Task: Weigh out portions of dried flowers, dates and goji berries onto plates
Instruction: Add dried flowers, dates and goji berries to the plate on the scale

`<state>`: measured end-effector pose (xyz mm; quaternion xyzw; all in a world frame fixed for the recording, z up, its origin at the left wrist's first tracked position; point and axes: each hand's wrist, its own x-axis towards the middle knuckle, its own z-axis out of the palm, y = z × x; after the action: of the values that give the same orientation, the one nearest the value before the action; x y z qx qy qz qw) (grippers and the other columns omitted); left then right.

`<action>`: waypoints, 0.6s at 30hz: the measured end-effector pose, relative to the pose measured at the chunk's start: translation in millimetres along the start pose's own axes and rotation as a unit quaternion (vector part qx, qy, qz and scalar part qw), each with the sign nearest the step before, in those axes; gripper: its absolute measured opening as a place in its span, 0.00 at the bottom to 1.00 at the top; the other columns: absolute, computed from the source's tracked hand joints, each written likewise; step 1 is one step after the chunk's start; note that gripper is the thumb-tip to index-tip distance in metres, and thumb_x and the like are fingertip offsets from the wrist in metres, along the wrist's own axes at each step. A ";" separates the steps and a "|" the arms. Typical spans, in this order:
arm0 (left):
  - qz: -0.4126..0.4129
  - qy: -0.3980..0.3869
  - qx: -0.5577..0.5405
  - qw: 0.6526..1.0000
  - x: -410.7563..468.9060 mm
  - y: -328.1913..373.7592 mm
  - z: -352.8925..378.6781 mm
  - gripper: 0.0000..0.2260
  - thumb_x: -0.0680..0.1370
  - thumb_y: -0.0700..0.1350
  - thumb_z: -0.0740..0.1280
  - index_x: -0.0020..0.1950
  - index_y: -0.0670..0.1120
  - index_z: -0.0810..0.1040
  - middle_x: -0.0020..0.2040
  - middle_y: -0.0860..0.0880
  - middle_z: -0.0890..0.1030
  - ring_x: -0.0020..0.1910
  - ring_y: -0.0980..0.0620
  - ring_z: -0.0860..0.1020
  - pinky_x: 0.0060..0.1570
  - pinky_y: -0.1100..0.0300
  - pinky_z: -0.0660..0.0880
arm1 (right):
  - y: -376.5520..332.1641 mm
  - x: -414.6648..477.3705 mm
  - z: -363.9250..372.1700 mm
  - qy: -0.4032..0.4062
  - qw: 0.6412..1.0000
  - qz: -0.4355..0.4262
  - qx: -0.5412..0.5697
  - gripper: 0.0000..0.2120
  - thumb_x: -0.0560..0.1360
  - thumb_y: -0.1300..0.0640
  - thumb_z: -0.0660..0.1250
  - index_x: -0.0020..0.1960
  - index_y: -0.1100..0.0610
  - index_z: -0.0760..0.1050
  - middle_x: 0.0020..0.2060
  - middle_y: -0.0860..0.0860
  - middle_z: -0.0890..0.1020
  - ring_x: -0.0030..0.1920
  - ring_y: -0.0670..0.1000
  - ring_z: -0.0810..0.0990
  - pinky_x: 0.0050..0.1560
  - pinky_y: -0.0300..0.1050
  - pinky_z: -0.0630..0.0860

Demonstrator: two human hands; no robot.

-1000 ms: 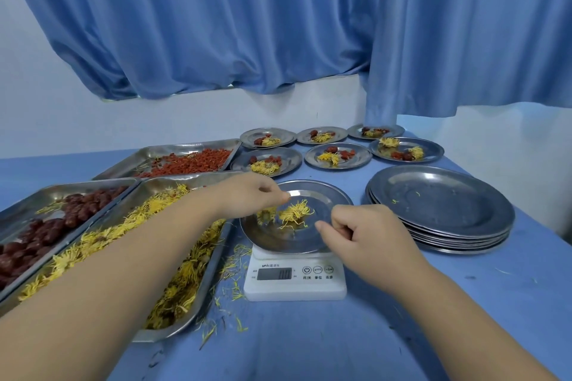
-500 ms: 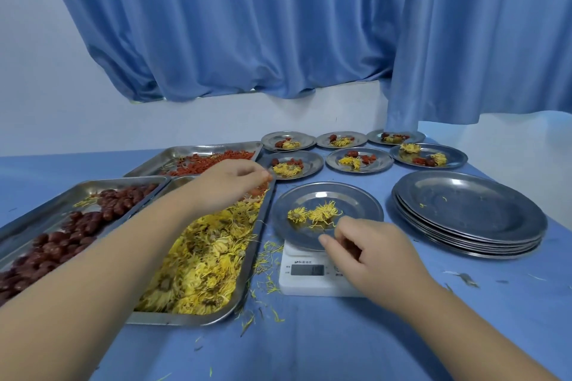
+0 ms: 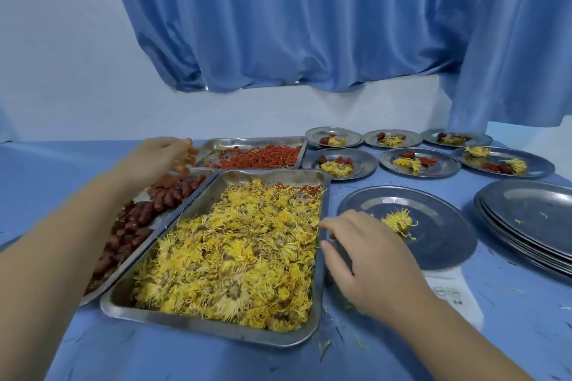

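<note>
Landmark: flower tray point(image 3: 201, 320), mid-desk point(image 3: 402, 356). Its long axis runs away from the person, far end skewed slightly right. It is heaped with yellow dried flowers point(image 3: 235, 257), with a few goji berries point(image 3: 305, 189) at its far-right corner.

Hidden/cut:
- The left forearm covers the near part of the dates point(image 3: 136, 219) just left of the tray.
- The left hand point(image 3: 161, 158) hovers beyond the tray's far-left corner, at the goji tray point(image 3: 247, 142) edge. Fingers are curled down with blurred orange-red bits at the tips; cannot tell if it grips them.
- The right hand point(image 3: 371, 263) is just right of the tray, fingers loosely curled, nothing seen in them. It covers the near-left rim of the plate point(image 3: 439, 241) and part of the white scale point(image 3: 458, 303) under it.
- The scale display is hidden and the button labels are too small to read.
- The empty plate stack point(image 3: 526, 210), further right, is cut off by the frame edge.

1 flower clump point(image 3: 397, 221) lies on that plate. 6 filled plates point(image 3: 365, 161) sit beyond the tray, to its right.
</note>
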<state>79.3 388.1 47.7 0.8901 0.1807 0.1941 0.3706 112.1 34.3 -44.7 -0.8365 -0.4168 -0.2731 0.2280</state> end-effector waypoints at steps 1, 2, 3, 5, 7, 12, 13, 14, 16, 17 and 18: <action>-0.016 -0.006 0.034 0.999 4.1 -10.2 -5.4 0.15 0.81 0.58 0.60 0.52 0.51 0.81 0.52 0.49 0.83 0.51 0.47 0.82 0.59 0.43 0.75 | 2.2 -0.5 2.8 0.002 1.000 -0.004 -0.006 0.09 0.74 0.53 0.63 0.51 0.53 0.78 0.40 0.46 0.78 0.40 0.49 0.76 0.40 0.42 0.72; -0.030 -0.016 0.079 0.996 8.3 -20.8 -8.8 0.13 0.80 0.57 0.61 0.51 0.51 0.81 0.51 0.49 0.83 0.51 0.46 0.81 0.59 0.43 0.75 | 4.3 -1.3 4.7 0.006 1.000 -0.005 -0.008 0.09 0.74 0.54 0.63 0.51 0.53 0.78 0.40 0.46 0.78 0.40 0.49 0.76 0.41 0.42 0.72; -0.041 -0.024 0.122 0.991 11.5 -30.7 -10.7 0.11 0.80 0.55 0.62 0.50 0.51 0.81 0.51 0.47 0.82 0.52 0.44 0.80 0.59 0.44 0.74 | 5.9 -1.8 6.0 0.007 1.000 -0.004 -0.010 0.08 0.74 0.53 0.62 0.51 0.53 0.77 0.41 0.46 0.78 0.40 0.49 0.76 0.42 0.43 0.73; -0.048 -0.027 0.185 0.981 17.8 -49.3 -10.4 0.06 0.80 0.47 0.64 0.49 0.50 0.80 0.54 0.46 0.81 0.54 0.43 0.77 0.60 0.48 0.72 | 7.4 -3.7 7.9 0.006 1.000 -0.007 -0.016 0.10 0.75 0.52 0.59 0.50 0.53 0.77 0.41 0.46 0.78 0.41 0.49 0.76 0.43 0.42 0.72; -0.039 -0.038 0.209 0.976 23.7 -67.1 -5.5 0.11 0.79 0.38 0.63 0.49 0.53 0.81 0.58 0.48 0.80 0.56 0.46 0.76 0.62 0.51 0.68 | 7.9 -5.6 9.2 0.010 1.000 -0.009 -0.014 0.12 0.75 0.51 0.57 0.50 0.53 0.77 0.41 0.46 0.77 0.41 0.49 0.76 0.44 0.40 0.70; -0.049 -0.081 0.335 0.937 39.9 -102.5 8.4 0.23 0.77 0.33 0.59 0.66 0.54 0.77 0.73 0.46 0.70 0.64 0.45 0.74 0.61 0.53 0.70 | 7.1 -6.3 10.0 0.012 1.000 -0.006 -0.003 0.11 0.76 0.51 0.58 0.48 0.52 0.77 0.41 0.45 0.76 0.42 0.48 0.75 0.45 0.40 0.71; -0.052 -0.078 0.342 0.935 44.1 -106.7 9.6 0.25 0.76 0.33 0.59 0.68 0.54 0.75 0.74 0.46 0.69 0.66 0.44 0.73 0.62 0.53 0.70 | 6.8 -6.1 9.7 0.011 1.000 -0.004 -0.002 0.11 0.76 0.51 0.58 0.48 0.52 0.77 0.41 0.45 0.76 0.41 0.48 0.75 0.44 0.41 0.72; -0.051 -0.071 0.343 0.935 48.2 -110.1 10.6 0.26 0.76 0.32 0.59 0.70 0.53 0.74 0.75 0.45 0.68 0.68 0.44 0.72 0.65 0.52 0.69 | 6.8 -6.2 9.5 0.011 1.000 -0.003 -0.001 0.11 0.76 0.51 0.58 0.48 0.52 0.77 0.41 0.45 0.76 0.41 0.48 0.75 0.43 0.42 0.73; -0.064 -0.063 0.335 0.938 54.5 -117.4 12.9 0.29 0.75 0.31 0.60 0.74 0.51 0.70 0.75 0.45 0.67 0.70 0.43 0.69 0.68 0.50 0.67 | 6.8 -6.4 9.6 0.016 1.000 -0.005 0.005 0.10 0.76 0.51 0.58 0.47 0.53 0.78 0.41 0.45 0.76 0.41 0.48 0.75 0.43 0.43 0.74; -0.077 -0.066 0.327 0.940 56.1 -121.6 14.8 0.30 0.75 0.31 0.60 0.75 0.51 0.68 0.76 0.44 0.66 0.70 0.43 0.69 0.66 0.51 0.69 | 6.8 -6.7 9.7 0.019 1.000 -0.006 0.010 0.10 0.76 0.51 0.58 0.47 0.53 0.78 0.41 0.45 0.76 0.41 0.48 0.74 0.42 0.43 0.74; -0.088 -0.074 0.320 0.940 57.0 -125.1 17.0 0.31 0.74 0.31 0.60 0.76 0.52 0.66 0.76 0.43 0.66 0.67 0.44 0.72 0.60 0.54 0.71 | 6.7 -6.8 9.6 0.020 1.000 -0.006 0.013 0.10 0.76 0.52 0.58 0.47 0.53 0.78 0.41 0.45 0.76 0.41 0.48 0.74 0.42 0.44 0.74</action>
<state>114.2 487.3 -42.6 0.9541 0.2833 0.0265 0.0938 116.8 32.7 -57.4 -0.8252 -0.4211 -0.2856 0.2453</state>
